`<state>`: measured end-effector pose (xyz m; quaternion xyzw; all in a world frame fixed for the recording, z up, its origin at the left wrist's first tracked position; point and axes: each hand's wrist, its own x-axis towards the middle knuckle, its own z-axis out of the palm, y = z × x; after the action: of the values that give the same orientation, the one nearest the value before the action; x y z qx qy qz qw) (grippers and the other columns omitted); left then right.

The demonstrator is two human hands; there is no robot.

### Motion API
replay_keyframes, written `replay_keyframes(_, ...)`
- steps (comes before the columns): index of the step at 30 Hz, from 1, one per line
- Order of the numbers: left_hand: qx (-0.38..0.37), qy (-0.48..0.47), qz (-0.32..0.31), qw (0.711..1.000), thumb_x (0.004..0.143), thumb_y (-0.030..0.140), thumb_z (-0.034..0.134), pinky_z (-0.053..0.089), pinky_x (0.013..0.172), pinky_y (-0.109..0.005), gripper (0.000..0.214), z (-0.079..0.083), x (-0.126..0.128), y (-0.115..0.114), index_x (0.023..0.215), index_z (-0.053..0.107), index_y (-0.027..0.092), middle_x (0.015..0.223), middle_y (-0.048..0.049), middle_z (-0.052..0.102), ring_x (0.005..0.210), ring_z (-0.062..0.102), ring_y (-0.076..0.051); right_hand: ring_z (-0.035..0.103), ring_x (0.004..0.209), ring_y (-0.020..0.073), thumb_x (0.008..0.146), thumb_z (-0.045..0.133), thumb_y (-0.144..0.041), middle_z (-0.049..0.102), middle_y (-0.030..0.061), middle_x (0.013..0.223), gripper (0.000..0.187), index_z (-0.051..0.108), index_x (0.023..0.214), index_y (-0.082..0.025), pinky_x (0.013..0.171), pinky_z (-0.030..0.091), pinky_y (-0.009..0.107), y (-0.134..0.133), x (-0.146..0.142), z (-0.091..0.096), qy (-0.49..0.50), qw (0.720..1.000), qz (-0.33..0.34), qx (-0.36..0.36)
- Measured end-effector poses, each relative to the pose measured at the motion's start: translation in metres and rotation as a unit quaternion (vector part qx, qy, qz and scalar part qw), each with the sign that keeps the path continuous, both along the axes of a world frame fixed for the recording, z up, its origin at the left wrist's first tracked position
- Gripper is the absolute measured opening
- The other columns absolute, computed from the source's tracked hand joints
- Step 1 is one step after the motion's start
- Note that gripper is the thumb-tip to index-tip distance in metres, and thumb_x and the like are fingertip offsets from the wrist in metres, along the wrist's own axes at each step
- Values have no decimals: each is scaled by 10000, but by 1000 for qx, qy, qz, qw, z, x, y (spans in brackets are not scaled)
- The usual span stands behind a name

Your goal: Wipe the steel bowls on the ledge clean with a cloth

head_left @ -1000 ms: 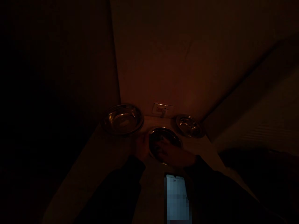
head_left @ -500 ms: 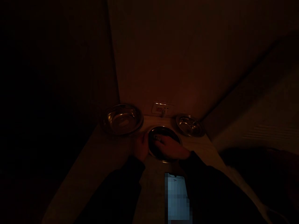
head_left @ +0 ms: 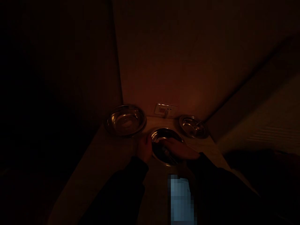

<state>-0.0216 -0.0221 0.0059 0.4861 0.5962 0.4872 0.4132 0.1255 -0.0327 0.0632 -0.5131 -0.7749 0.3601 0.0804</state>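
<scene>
A very dark, reddish scene is seen from above. A round metal bowl (head_left: 160, 133) is set on a wooden table (head_left: 93, 165), at the centre of the clock face used here. At its nine o'clock side, the left hand (head_left: 143, 149) is placed against the rim; whether the rim is grasped or merely touched cannot be told. From four o'clock, the right hand (head_left: 179, 148) is reached over the rim, its fingertips lost in shadow inside; whether anything is pinched there cannot be told, and the contents cannot be named.

At ten o'clock a larger metal basin (head_left: 126, 122) is seen; at two o'clock, a smaller metal dish (head_left: 182, 120). At twelve, a wall socket (head_left: 166, 110) is mounted just above the table edge. Toward six, a lit smartphone (head_left: 181, 200) is laid near the right sleeve (head_left: 215, 178), its screen blurred out.

The step in hand is judged to be handwork inside the bowl while it is steadied. For the next move, a steady rim and careful fingers, guided largely by touch, would seem to be called for.
</scene>
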Motion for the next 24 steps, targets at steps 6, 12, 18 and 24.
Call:
replay_keyframes(6,5,0,8,1000,855,217,447,483,704,-281,260,0,-2,2,737,667,145,770,-67,722,723,655,-179,413,1314,259,935,413,-362,425,155,1442,542,342,1423,-137,1090,311,451,-8,-24,-11,-4,999,14,34)
replay_keyframes(12,8,9,26,1000,839,231,436,480,720,-306,267,-2,-3,2,714,658,149,756,-79,714,735,650,-201,532,1193,254,946,423,-312,538,173,1327,434,442,1342,-135,1016,403,407,-31,-22,2,-8,993,107,50)
replay_keyframes(18,12,3,8,1000,829,286,434,482,699,-309,299,-4,0,-1,729,679,147,729,-74,716,725,651,-210,582,1124,253,928,459,-301,593,161,1262,491,401,1390,-145,937,450,370,-47,14,13,-64,984,158,45)
replay_keyframes(24,22,-2,6,1000,821,315,429,481,725,-312,312,-7,1,2,732,676,147,771,-82,722,746,653,-206,511,1215,256,955,386,-358,504,176,1366,529,337,1419,-110,994,420,392,-36,-3,3,-60,984,161,55)
